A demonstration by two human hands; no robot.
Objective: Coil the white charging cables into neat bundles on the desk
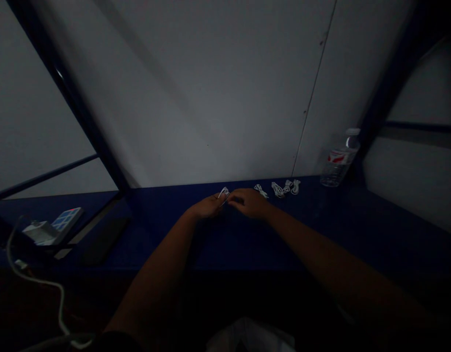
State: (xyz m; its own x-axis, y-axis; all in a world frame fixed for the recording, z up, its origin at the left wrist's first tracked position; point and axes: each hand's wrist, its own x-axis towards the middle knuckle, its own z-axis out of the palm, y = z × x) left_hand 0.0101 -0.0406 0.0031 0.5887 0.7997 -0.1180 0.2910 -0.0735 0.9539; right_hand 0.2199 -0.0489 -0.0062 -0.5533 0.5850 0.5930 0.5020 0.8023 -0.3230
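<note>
Between my hands, just above the blue surface [225,249], is a small looped white cable [224,191]. My left hand [208,206] is closed around its lower part, with the loop sticking up past the fingers. My right hand [250,202] pinches at the cable's right side, thumb and forefinger together. What lies between those fingertips is too small and dark to make out. Right of my right hand lies a coiled white cable [260,191]. Farther right several more bundles sit close together, among them a larger white bundle [278,190] and a smaller one [295,187].
A clear plastic bottle [335,168] with a red and white label stands at the back right. At left are a flat dark object [104,240], a power strip [67,220] with a white plug [40,231], and a hanging white cord [61,303]. A grey wall [207,107] rises behind.
</note>
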